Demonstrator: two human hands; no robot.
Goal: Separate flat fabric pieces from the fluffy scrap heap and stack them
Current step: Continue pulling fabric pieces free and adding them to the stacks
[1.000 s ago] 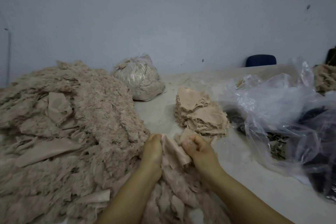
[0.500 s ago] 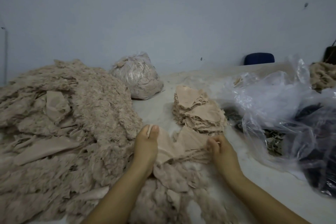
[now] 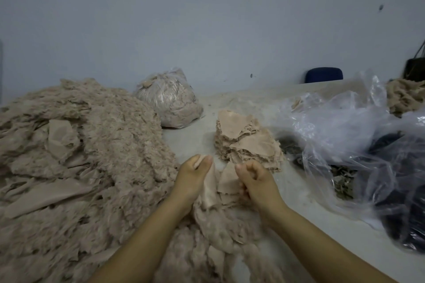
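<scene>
Two bare hands work at the near middle of the pale grey counter (image 3: 190, 142) in the single head view. The left hand (image 3: 192, 179) pinches the upper edge of a flat beige fabric piece (image 3: 210, 188) between thumb and curled fingers; the right hand (image 3: 257, 181) grips the same cloth's other side, fingers curled round it. The piece hangs between them with its long axis running roughly from its pinched top edge down toward the person, its lower end lying on fluffy scraps. One large fluffy beige scrap heap (image 3: 87, 167) fills the left of the counter, with several flat pieces showing in it. One stack of flat beige fabric pieces (image 3: 247, 142) stands just beyond the hands, near the right hand's fingertips. One knotted clear plastic bag stuffed with beige scraps (image 3: 169, 101) sits behind the heap by the grey wall (image 3: 207, 30). Loose clear plastic sheeting (image 3: 345, 135) covers dark material on the right. One blue chair back (image 3: 323, 74) shows past the counter's far edge.
</scene>
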